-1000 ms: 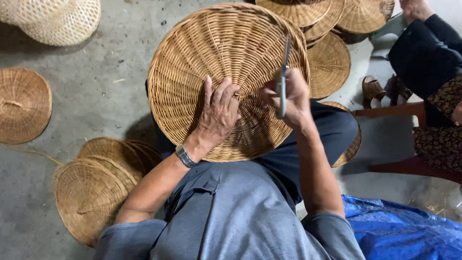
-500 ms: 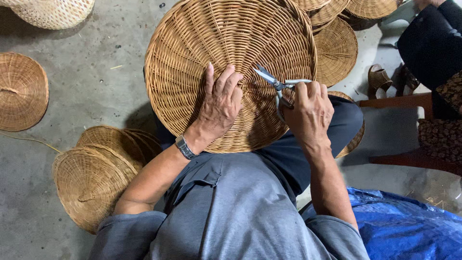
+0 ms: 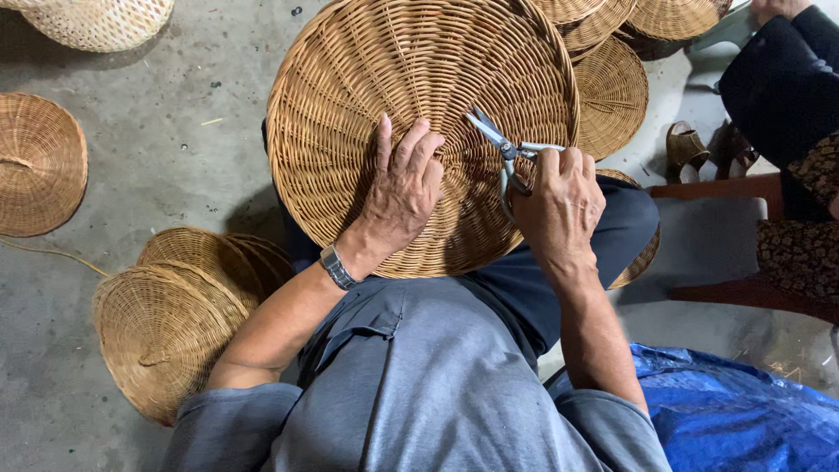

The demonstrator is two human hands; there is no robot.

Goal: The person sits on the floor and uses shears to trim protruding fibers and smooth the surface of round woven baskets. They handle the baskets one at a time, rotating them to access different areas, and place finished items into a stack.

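1. Far left – one flat woven basket (image 3: 35, 166) lies on the concrete floor (image 3: 175, 149); one pale, rounder basket (image 3: 100, 19) sits at the far-left corner, cut off by the frame.
2. Near left – a stack of woven baskets (image 3: 170, 319) on the floor by the person's elbow; at least two, exact count unclear.
3. Left hand (image 3: 400, 188) – open, fingers spread flat, pressing on the large round woven tray (image 3: 419, 79); it grips nothing. A wristwatch (image 3: 339, 267) is on that wrist.
4. The tray rests on the person's lap at centre, its weave facing up. Judged light and fairly stiff with some springiness; the strands could snap or fray if bent hard. Best held at the rim, or steadied with a flat palm as here.
5. Right hand (image 3: 559, 205) – closed around the handles of one pair of metal scissors (image 3: 502, 150); the blades are slightly apart, tips touching the weave near the tray's middle.
6. Far right – more woven trays (image 3: 612, 87) piled behind the big one, at least four. One more edge (image 3: 642, 258) shows under the right knee.
7. Right edge – another person's dark clothing (image 3: 778, 79), a sandal (image 3: 686, 149), a wooden stool (image 3: 734, 218).
8. Near right – one blue tarp (image 3: 743, 411).
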